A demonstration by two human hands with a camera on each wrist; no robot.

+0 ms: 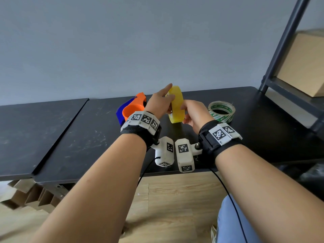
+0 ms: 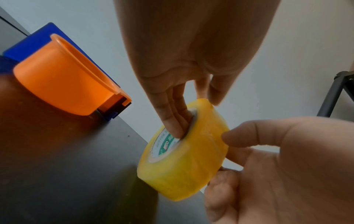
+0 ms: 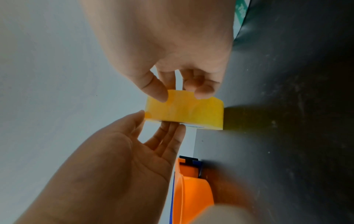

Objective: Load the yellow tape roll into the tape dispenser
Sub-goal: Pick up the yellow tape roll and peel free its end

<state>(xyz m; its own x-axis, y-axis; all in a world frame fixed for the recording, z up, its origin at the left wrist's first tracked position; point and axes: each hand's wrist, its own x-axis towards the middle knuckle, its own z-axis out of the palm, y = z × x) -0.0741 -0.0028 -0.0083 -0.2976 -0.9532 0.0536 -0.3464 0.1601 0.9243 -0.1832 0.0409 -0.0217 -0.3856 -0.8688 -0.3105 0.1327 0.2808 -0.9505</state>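
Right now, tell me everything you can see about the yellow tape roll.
The yellow tape roll is glossy and translucent, with a white printed core. It is held on edge above the black table, to the right of the dispenser. The left hand has fingers in its core; the right hand pinches its outer band.

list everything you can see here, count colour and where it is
yellow tape roll: one, yellow, held on edge between both hands above the table
tape dispenser: one, orange and blue, on the table left of the roll
second tape roll: one, clear with green print, flat on the table at right
table: black, two tops side by side
shelf frame: black, far right
cardboard box: one, brown, on the shelf
left hand: fingers in the roll's core
right hand: pinches the roll's outer band
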